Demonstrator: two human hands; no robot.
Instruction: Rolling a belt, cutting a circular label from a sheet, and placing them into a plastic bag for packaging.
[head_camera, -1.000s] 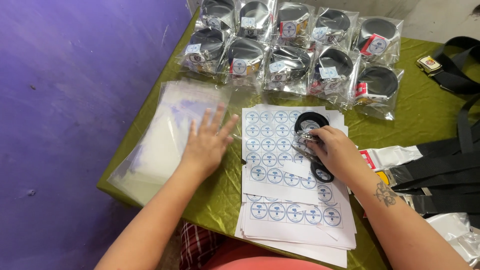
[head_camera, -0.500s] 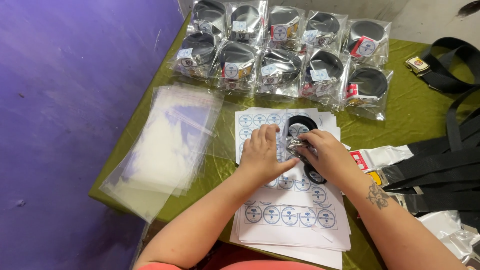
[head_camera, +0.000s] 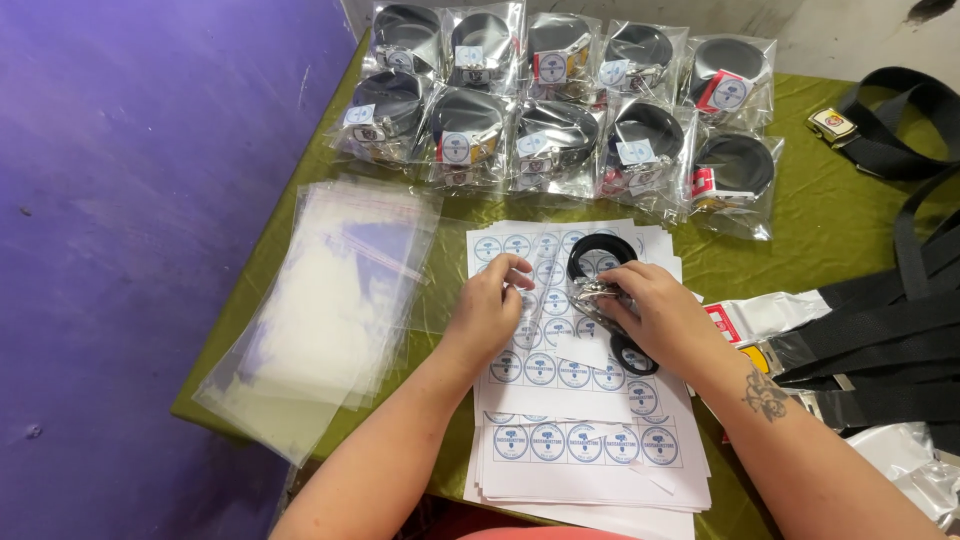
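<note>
green-clothed counter (head_camera: 830, 240), purple wall at left. left hand (head_camera: 487, 312) pinching clear bag edge over sticker sheets (head_camera: 580, 400); right hand (head_camera: 665, 318) closed on coiled black belt (head_camera: 600, 262) atop sheets. risk: thin film slipping, belt uncoiling, stickers creasing.

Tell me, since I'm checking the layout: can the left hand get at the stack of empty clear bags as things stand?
Probably yes. The left hand rests on the sticker sheets, and the stack of empty clear bags lies just to its left on the green tablecloth, uncovered, with nothing between them.
</note>
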